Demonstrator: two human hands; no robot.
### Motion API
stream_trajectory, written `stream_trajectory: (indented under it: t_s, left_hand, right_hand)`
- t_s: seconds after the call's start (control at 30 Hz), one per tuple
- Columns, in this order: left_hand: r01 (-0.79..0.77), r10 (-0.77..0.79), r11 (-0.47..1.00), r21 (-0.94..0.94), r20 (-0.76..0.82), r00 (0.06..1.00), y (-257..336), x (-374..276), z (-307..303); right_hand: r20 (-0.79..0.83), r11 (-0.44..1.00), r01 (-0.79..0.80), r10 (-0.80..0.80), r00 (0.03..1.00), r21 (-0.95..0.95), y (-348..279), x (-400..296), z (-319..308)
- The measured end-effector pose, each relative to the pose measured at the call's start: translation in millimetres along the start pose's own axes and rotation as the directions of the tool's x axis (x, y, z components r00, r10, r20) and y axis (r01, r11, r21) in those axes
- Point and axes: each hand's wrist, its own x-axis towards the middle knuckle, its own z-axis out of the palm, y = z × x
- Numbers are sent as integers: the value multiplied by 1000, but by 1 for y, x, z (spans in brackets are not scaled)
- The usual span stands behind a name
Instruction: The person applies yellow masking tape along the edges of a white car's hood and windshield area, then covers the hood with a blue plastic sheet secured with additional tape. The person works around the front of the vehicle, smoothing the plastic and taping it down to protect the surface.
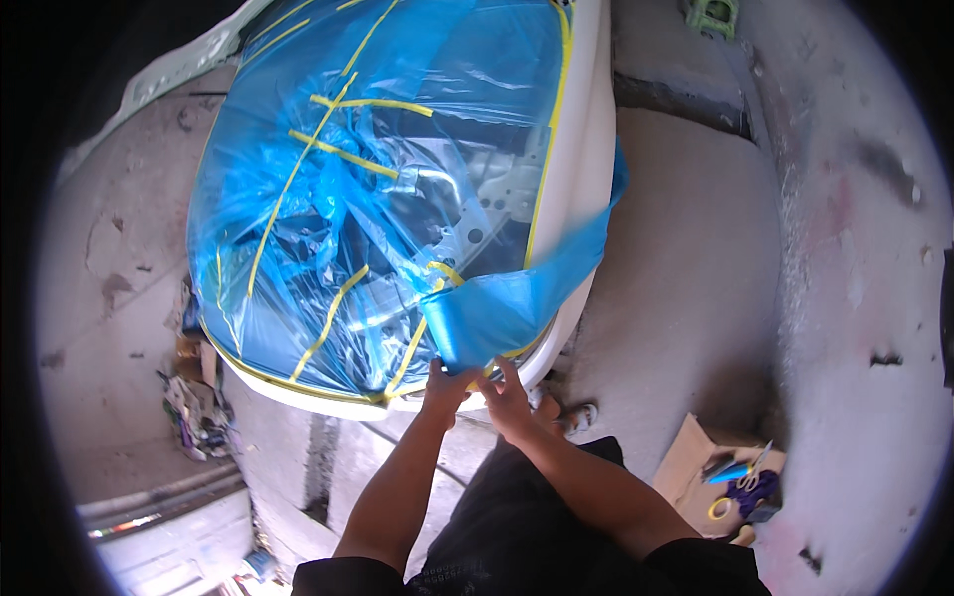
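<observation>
Before me is a white car body [577,141], its opening covered by blue plastic masking film [253,171] held with strips of yellow masking tape [332,324]. Metal parts with holes show through the film. A loose blue film strip [514,309] runs from the right side of the body to its near edge, with a rolled or folded left border. My left hand [447,393] grips the strip's lower left end. Close beside it, my right hand [509,398] pinches the strip's lower edge, next to yellow tape. The fingertips partly hide what lies between them.
An open cardboard box [689,480] at lower right holds scissors [759,468], a yellow tape roll [720,508] and dark cloth. A green plastic stool [713,16] stands at the far right. Crumpled rubbish [195,417] lies left on the concrete floor [686,246].
</observation>
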Motion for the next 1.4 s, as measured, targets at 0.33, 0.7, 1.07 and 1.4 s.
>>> stream_trajectory:
  t_s: [0.33, 0.7, 1.07, 1.4]
  left_hand:
    - [-526, 597, 795, 303, -234, 767, -4, 3, 9]
    - [-510, 582, 813, 280, -392, 712, 8, -14, 28]
    - [-473, 525, 835, 282, -664, 532, 12, -22, 66]
    - [-484, 396, 866, 128, -766, 506, 5, -22, 77]
  right_hand:
    - [257, 666, 423, -337, 906, -615, -143, 36, -96]
    - [945, -20, 949, -101, 311, -314, -249, 114, -21]
    - [767, 162, 788, 413, 492, -593, -267, 127, -16]
    - [633, 590, 245, 650, 420, -769, -234, 144, -64]
